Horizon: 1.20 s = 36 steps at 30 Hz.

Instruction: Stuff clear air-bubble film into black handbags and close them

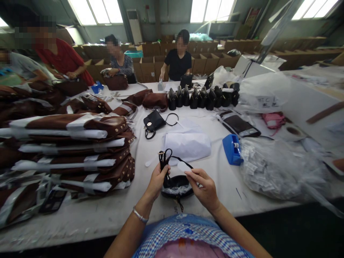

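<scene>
- Left hand (158, 177): fingers closed around a gathered black strap (166, 159) with a gold-coloured buckle, above the near edge of the table (215, 193).
- Right hand (202, 186): thumb and fingertips pinched on a rounded white slip (183, 167); the other fingers loosely curled.
- Open black bag (177, 193): between and below the hands, near the middle of the table's near edge; clear plastic shows inside its mouth.
- White paper (189, 145): flat on the table, just beyond the hands.
- Small black bag (154, 121): beyond the left hand, lying with a round metal fitting upward.
- Blue tape dispenser (230, 152): right of the paper, beside a large clear plastic bag (282, 170) of small white packets towards the right end.
- Stack of brown bags (77, 150): left part of the table, studded and layered with white wrapping.
- Row of black bags (202, 97): upright, towards the far edge.
- Person in black (178, 64): seen across the far edge; other people at far left.
</scene>
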{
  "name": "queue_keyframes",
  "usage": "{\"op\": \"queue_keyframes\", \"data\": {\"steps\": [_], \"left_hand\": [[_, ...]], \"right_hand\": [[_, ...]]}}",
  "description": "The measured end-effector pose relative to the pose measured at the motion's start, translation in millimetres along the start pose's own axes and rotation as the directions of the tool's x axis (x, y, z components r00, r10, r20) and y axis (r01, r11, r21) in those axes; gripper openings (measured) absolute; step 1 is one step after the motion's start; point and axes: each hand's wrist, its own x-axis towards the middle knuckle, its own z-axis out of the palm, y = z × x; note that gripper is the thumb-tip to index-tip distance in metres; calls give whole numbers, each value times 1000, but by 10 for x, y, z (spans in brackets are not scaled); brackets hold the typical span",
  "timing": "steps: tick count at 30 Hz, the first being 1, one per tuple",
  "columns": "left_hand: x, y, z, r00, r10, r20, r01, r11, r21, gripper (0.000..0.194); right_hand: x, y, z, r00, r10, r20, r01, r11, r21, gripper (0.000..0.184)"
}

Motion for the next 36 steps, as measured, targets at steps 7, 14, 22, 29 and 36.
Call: {"op": "queue_keyframes", "data": {"steps": [7, 14, 22, 29, 36], "left_hand": [[-16, -3, -16, 1000, 24, -1, -24, 999, 40, 34], [-13, -27, -22, 1000, 31, -4, -31, 999, 32, 34], [-5, -139, 28, 981, 165, 104, -193, 901, 388, 24], [34, -306, 24, 920, 372, 120, -367, 713, 598, 35], [22, -248, -5, 931, 200, 305, -362, 617, 699, 48]], "right_hand": [[35, -17, 44, 999, 24, 30, -25, 999, 34, 29], [73, -24, 60, 975, 170, 143, -179, 982, 52, 25], [92, 284, 446, 849, 429, 308, -454, 891, 11, 48], [238, 110, 572, 694, 523, 495, -720, 511, 470, 39], [205, 4, 592, 662, 602, 446, -746, 465, 477, 45]]}}
